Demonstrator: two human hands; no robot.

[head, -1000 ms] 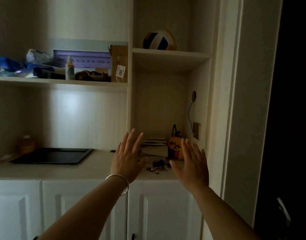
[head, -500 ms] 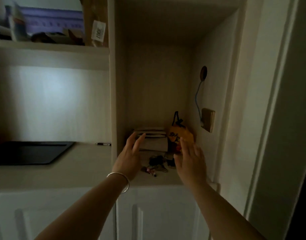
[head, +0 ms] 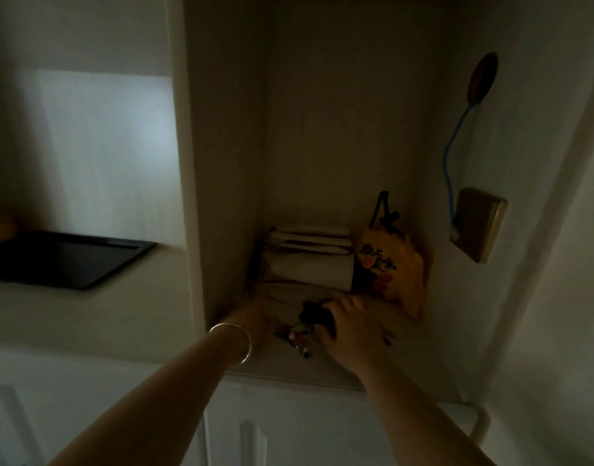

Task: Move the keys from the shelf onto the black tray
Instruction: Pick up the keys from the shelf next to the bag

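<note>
A dark bunch of keys, with a black fob and small metal pieces, lies on the floor of the shelf niche near its front edge. My right hand rests on the bunch from the right, its fingers curled around the black fob. My left hand, with a silver bangle on the wrist, lies in shadow just left of the keys, fingers spread on the shelf. The black tray sits on the counter to the left, beyond the niche's side wall.
Behind the keys sit a stack of folded white items and a yellow printed pouch. A wall socket with a blue cable hangs on the right wall. The vertical partition separates the niche from the counter. White cabinet doors are below.
The view has moved closer to the niche. Both hands have dropped from in front of the shelf onto it, and the right hand's fingers have closed over the keys.
</note>
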